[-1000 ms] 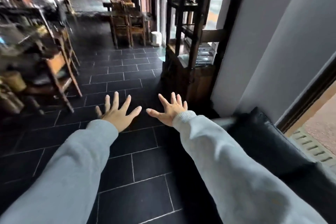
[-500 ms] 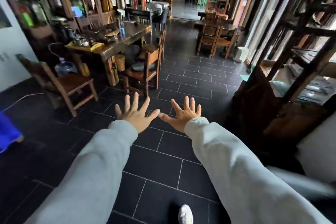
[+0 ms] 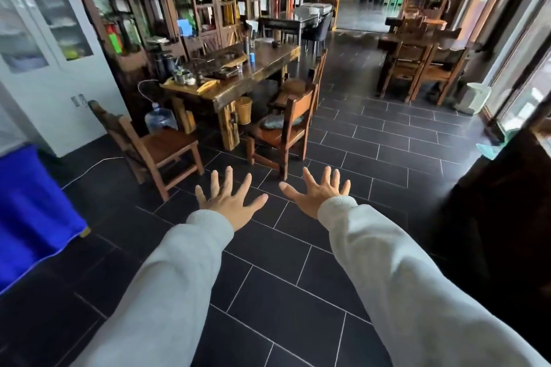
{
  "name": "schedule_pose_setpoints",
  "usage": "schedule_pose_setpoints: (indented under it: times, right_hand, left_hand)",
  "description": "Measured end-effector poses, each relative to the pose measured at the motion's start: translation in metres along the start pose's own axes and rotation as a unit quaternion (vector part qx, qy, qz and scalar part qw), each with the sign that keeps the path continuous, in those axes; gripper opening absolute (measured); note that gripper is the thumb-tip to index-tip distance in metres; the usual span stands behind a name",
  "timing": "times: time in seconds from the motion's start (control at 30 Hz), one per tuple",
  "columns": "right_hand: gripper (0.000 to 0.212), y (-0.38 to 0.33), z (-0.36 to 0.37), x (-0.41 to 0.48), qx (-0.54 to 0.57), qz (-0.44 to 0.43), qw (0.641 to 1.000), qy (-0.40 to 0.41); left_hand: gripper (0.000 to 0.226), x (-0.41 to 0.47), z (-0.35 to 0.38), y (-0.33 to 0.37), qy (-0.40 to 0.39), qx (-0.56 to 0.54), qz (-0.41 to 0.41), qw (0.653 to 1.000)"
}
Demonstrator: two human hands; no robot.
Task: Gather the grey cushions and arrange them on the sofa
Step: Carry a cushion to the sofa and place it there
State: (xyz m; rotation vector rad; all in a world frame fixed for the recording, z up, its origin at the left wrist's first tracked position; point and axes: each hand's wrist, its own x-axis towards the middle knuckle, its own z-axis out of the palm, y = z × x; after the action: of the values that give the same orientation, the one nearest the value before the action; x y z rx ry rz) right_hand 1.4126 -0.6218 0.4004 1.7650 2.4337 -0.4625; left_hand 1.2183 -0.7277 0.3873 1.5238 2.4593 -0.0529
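My left hand and my right hand are stretched out in front of me above the dark tiled floor, fingers spread, holding nothing. Both arms wear light grey sleeves. A grey cushion lies on the seat of the nearer wooden chair at the long wooden table, ahead of my hands. The sofa is out of view.
Another wooden chair stands left of the table, with a water bottle behind it. A blue cloth-covered object is at the left. More chairs and a table stand back right. A dark cabinet is at the right.
My view has swung left, from the wall and dark sofa corner to the room with the long table. Both hands stay spread and empty.
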Motion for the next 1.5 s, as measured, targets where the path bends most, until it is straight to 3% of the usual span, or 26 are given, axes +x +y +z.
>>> schedule_pose_setpoints:
  times: [0.57, 0.93, 1.13, 1.5]
  right_hand:
    - [0.109, -0.063, -0.04, 0.233, -0.006, -0.017, 1.0, -0.023]
    - [0.113, -0.149, -0.076, 0.399, 0.006, 0.003, 1.0, -0.013]
    - [0.131, -0.195, -0.098, 0.481, 0.03, 0.001, 1.0, 0.007]
    - [0.12, -0.219, -0.103, 0.625, 0.003, -0.008, 1.0, -0.009]
  left_hand:
    - [0.087, 0.233, -0.059, -0.03, -0.051, -0.026, -0.023, 0.998]
    - [0.089, 0.421, -0.117, -0.083, -0.047, -0.018, 0.01, 0.999]
    - [0.09, 0.515, -0.153, -0.107, -0.041, -0.012, 0.038, 0.998]
    - [0.091, 0.657, -0.159, -0.107, -0.078, -0.012, 0.042, 0.996]
